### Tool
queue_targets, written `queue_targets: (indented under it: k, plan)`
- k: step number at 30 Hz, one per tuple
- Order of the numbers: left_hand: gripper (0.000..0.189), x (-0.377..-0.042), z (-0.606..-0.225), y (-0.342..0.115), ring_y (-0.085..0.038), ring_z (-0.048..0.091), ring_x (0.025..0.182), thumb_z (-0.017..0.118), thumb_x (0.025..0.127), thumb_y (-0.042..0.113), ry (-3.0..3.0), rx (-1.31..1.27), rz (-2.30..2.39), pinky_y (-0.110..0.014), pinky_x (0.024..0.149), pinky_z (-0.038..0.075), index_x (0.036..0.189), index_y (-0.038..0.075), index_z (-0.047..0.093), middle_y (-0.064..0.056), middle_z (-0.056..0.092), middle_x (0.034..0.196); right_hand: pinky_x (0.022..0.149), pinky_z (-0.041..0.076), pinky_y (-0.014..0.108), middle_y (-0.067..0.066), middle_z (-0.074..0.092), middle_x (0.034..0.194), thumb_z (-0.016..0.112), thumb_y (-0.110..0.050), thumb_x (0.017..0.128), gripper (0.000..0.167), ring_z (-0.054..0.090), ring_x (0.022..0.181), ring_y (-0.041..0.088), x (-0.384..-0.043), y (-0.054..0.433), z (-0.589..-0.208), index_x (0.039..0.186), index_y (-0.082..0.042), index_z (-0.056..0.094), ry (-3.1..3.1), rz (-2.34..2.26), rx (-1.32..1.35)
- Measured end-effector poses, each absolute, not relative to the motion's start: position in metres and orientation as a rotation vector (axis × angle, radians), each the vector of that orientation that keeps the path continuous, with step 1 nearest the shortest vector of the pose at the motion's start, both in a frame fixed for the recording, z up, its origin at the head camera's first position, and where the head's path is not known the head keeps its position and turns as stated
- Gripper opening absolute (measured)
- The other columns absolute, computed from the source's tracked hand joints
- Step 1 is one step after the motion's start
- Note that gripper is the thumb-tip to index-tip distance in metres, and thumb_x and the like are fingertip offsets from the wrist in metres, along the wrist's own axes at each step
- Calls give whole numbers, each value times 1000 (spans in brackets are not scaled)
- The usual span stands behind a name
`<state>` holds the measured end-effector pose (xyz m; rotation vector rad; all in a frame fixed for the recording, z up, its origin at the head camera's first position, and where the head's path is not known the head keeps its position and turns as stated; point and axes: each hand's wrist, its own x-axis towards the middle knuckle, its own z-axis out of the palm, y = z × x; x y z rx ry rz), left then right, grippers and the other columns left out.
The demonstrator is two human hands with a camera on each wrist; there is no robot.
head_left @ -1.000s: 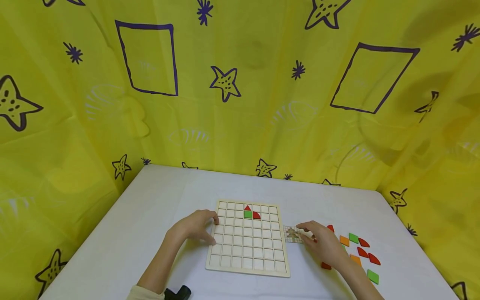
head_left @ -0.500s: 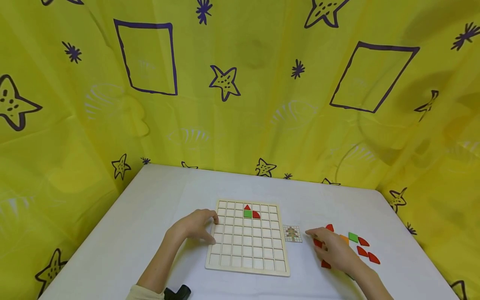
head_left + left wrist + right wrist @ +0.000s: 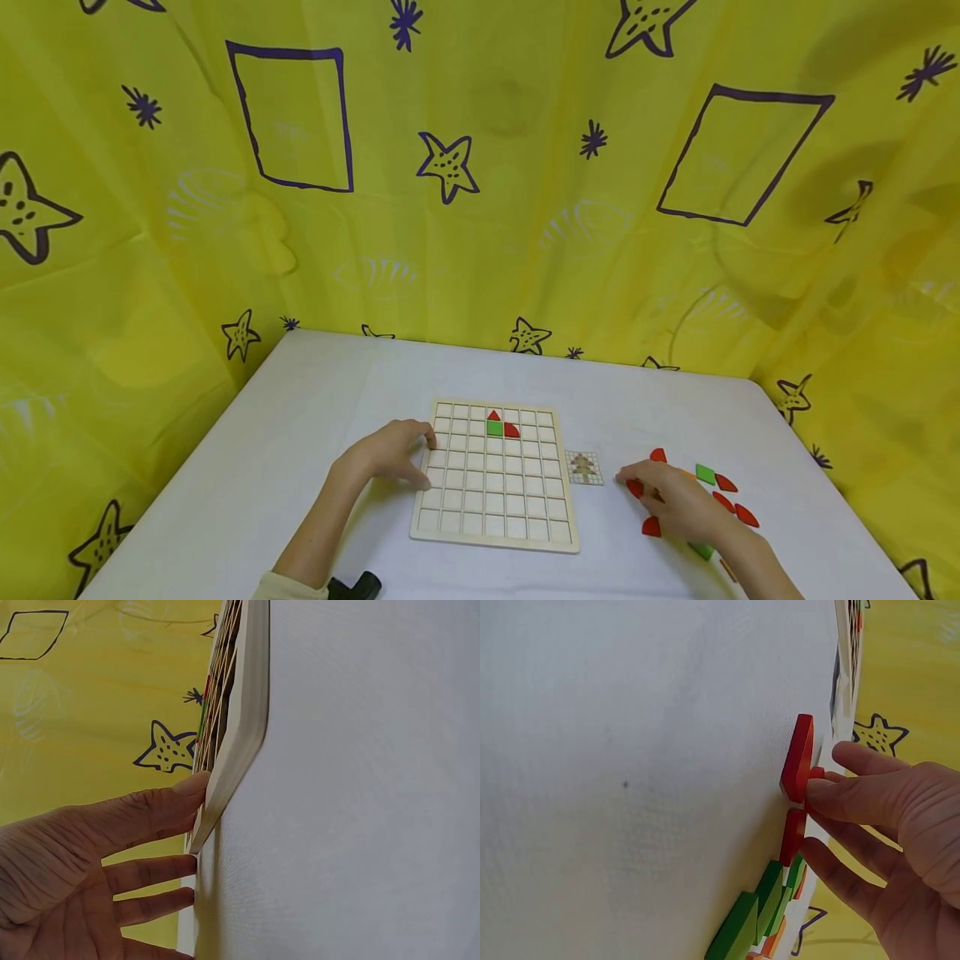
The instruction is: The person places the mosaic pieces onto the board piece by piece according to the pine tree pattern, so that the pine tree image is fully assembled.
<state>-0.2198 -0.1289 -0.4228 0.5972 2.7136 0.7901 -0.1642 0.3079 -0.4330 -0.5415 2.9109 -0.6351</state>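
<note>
A wooden grid board (image 3: 495, 482) lies on the white table, holding a red triangle (image 3: 493, 415), a green square (image 3: 495, 427) and a red quarter-circle (image 3: 512, 430) near its far side. My left hand (image 3: 388, 452) rests at its left edge; the left wrist view has the thumb (image 3: 191, 784) touching the rim and the other fingers loosely extended. To the right, my right hand (image 3: 677, 497) hovers low over loose pieces, fingers relaxed. A red piece (image 3: 634, 488) shows between its thumb and fingers. In the right wrist view, the thumb tip overlaps a red piece (image 3: 798, 759).
Beside the board lies a small card (image 3: 584, 468) with a tree pattern. More pieces surround the right hand, including a green square (image 3: 705, 474) and a red quarter-circle (image 3: 747, 515). A black object (image 3: 356, 586) is at the front edge, and a yellow curtain (image 3: 450, 250) hangs behind the table.
My right hand has withdrawn rightward from the card to the loose pieces, uncovering the card and covering some orange and green pieces. The left hand has stayed at the board.
</note>
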Motion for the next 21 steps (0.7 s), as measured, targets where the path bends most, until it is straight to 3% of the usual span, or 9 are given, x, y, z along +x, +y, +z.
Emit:
queue_targets:
  k: [8, 14, 21]
  plan:
    - [43, -220, -423, -130, -28, 57, 111, 94, 70, 12, 2715, 600, 790, -49, 100, 45, 102, 14, 65, -4, 66, 117, 88, 57, 45, 0, 72, 117, 78, -1, 87, 32, 65, 104, 24, -165, 308, -431, 116, -16, 75, 2933, -588, -599]
    - [43, -220, -423, -130, -27, 56, 108, 94, 70, 12, 2718, 606, 783, -49, 99, 45, 102, 14, 64, -4, 65, 114, 84, 56, 35, -3, 71, 114, 79, -5, 87, 28, 63, 95, 15, -166, 307, -436, 112, -18, 75, 2983, -552, -650]
    - [43, -220, -423, -129, -27, 57, 108, 94, 71, 11, 2717, 608, 782, -49, 100, 45, 101, 14, 64, -4, 66, 115, 74, 53, 26, -11, 66, 102, 80, -13, 89, 23, 56, 84, 7, -169, 300, -441, 111, -17, 74, 2988, -624, -481]
